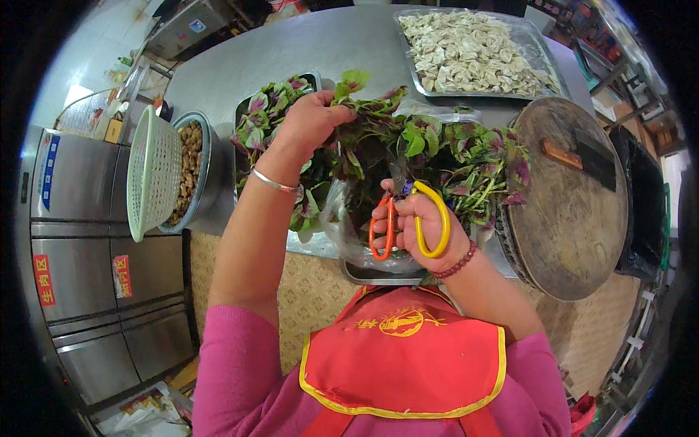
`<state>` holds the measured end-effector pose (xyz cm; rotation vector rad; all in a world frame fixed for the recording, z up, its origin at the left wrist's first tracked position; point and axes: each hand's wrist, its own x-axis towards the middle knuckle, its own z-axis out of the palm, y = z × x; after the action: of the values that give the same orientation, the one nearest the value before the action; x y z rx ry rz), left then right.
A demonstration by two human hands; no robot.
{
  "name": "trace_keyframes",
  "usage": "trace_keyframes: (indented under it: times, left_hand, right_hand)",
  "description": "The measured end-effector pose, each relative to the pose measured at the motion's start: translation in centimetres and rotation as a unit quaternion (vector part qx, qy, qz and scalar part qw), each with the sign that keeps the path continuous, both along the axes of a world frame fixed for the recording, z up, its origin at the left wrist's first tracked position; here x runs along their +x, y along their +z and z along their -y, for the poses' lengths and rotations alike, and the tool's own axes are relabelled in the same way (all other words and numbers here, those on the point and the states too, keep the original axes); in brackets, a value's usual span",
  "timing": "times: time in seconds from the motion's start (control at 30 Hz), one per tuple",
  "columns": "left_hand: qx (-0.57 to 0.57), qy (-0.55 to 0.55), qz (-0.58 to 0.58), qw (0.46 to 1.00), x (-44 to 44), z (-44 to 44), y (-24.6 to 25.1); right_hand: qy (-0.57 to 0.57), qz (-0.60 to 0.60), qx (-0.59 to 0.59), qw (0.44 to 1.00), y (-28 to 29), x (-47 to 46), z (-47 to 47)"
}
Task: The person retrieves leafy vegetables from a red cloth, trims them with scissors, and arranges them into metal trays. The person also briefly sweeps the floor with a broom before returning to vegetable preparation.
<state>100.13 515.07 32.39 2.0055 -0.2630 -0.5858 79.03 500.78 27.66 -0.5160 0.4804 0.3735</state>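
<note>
My left hand [315, 117] pinches the end of a bunch of red-and-green amaranth [377, 117] above the steel table. In my right hand [423, 218] is a pair of scissors [437, 235] with one yellow and one red handle; the blades point away from me, partly hidden among the leaves. Amaranth leaves [267, 109] fill a tray on the left, and more stems [480, 191] lie to the right of the scissors. A clear plastic bag [336, 210] is spread around the greens between my hands, with a metal tray [371, 276] under its near side.
A round wooden chopping block [568, 235] with a cleaver [595, 158] on it stands at right. Behind is a tray of dumplings [480, 54]. At left, a green plastic colander [143, 175] leans on a basin of brown knobbly food [188, 164]. The steel table [306, 43] bears these.
</note>
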Motion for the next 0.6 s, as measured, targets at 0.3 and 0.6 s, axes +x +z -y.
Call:
trace_keyframes:
  times: [0.3, 0.6]
  left_hand:
    - [0.123, -0.026, 0.562, 0.818, -5.7, -0.2, -1.9]
    - [0.289, -0.211, 0.559, 0.748, -4.9, 1.3, -5.3]
  right_hand:
    - [0.036, -0.019, -0.139, 0.989, -0.6, 0.3, 0.9]
    - [0.123, 0.01, -0.118, 0.985, -0.3, -3.3, 3.1]
